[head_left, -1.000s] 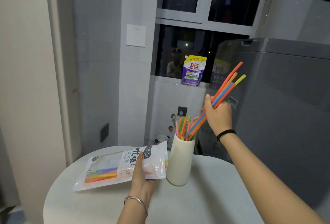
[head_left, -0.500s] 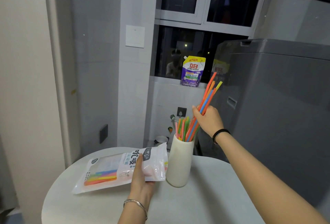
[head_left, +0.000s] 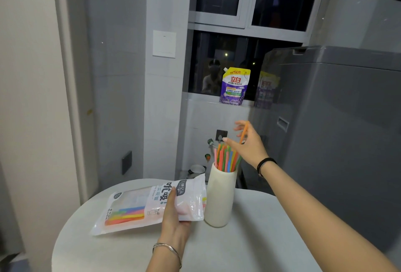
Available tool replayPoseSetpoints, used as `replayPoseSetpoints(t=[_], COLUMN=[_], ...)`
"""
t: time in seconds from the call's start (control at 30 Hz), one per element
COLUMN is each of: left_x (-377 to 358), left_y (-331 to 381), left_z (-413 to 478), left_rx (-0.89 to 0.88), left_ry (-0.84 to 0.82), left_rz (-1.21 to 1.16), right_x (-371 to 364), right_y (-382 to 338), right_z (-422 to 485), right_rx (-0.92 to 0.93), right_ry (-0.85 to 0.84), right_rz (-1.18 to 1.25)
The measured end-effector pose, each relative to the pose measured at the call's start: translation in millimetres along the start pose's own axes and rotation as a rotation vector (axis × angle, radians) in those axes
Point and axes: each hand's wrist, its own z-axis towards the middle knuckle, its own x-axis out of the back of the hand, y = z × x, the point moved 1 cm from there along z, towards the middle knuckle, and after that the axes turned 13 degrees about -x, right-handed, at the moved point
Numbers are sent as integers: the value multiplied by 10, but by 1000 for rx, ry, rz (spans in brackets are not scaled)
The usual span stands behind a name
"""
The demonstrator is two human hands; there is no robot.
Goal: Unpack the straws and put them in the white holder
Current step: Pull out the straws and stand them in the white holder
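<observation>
A white ribbed holder [head_left: 220,198] stands upright on the round table, with several coloured straws [head_left: 225,159] standing in it. My right hand [head_left: 249,143] hovers just above and behind the straw tips, fingers spread. One orange straw [head_left: 244,133] sticks up higher than the others, in front of the palm; no finger is closed on it. My left hand [head_left: 175,217] grips the right end of the plastic straw packet [head_left: 138,206], which lies flat on the table just left of the holder. More coloured straws show through the packet's window.
The round white table [head_left: 249,245] ends close to my body and to the left. A grey appliance [head_left: 338,141] stands close on the right. A purple pouch [head_left: 235,86] sits on the window sill behind, and a small metal pot [head_left: 197,168] sits behind the table.
My right hand lowered the bundle of straws into the holder and opened. The straws have dropped in among the others. My left hand and the packet have stayed put.
</observation>
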Motion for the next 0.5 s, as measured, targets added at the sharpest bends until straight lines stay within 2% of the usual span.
replayPoseSetpoints(t=[0.07,0.13,0.27,0.37,0.43,0.5], left_x=[0,2,13,12,13,9], left_y=[2,3,11,23,24,20], left_z=[-11,-14,-13,-11,-8,5], left_rx=[4,4,4,11,10,8], left_ry=[-9,-17,-11,-23,-14,-8], left_rz=[8,14,18,13,5,7], right_x=[8,-8,-105,-155,-147,-126], right_y=[-53,-87,19,62,36,-27], right_z=[-9,-34,-78,-147,-196,-290], right_rx=[47,88,50,30,73,109], right_ry=[60,36,-138,-236,-205,-69], right_rz=[33,-47,-487,-703,-730,-572])
